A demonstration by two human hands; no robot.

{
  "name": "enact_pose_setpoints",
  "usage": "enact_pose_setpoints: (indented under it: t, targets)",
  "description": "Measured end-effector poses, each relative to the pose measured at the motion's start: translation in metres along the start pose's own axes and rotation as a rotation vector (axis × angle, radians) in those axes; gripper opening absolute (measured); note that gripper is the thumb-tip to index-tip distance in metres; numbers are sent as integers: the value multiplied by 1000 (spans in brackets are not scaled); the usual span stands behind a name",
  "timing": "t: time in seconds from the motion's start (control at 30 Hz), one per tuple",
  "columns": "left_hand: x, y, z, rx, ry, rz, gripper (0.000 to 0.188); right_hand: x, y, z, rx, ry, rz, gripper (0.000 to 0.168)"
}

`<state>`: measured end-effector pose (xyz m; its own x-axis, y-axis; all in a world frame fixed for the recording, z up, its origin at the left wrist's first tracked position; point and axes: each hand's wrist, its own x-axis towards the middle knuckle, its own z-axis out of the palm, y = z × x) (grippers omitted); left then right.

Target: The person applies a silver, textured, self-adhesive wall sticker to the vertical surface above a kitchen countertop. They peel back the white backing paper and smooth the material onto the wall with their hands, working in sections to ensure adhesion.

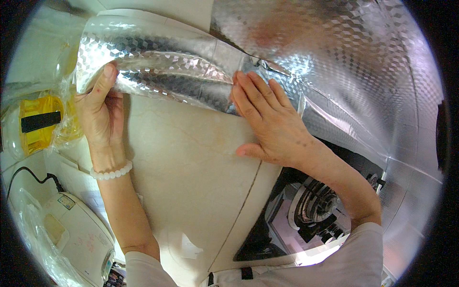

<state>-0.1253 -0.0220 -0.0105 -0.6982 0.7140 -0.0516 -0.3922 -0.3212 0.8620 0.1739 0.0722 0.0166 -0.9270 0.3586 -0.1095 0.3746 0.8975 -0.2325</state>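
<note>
A curled length of silver foil sheet with a cube pattern stretches across the far side of the countertop. My left hand grips its left end, thumb on top, a white bead bracelet at the wrist. Flat on the sheet's right part lies my right hand, fingers extended and thumb apart, holding nothing. A pale layer shows along the sheet's far edge. To the right, similar foil lining covers the wall, creased near my right fingertips. The beige countertop lies below both hands.
A black gas stove sits under my right forearm. On the left stand a bottle of yellow liquid in clear plastic wrap and a white rice cooker with a black cord. A paper scrap rests on the near counter.
</note>
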Motion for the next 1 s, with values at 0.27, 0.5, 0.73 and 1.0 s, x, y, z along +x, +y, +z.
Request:
enact_pose_setpoints:
  t: [0.27, 0.5, 0.73, 1.0]
  targets:
    - [1, -6, 7, -72, 58, -32, 19, 6, -5, 6, -47, 25, 50, 100]
    - [-3, -4, 14, -76, 45, -7, 19, 14, -9, 1, -34, 31, 62, 96]
    - [-22, 15, 27, 192, -48, 81, 29, 11, 11, -10, 99, 18, 5, 81]
    - [-35, 30, 32, 173, -78, 173, 24, 9, 6, 1, 45, 174, 5, 71]
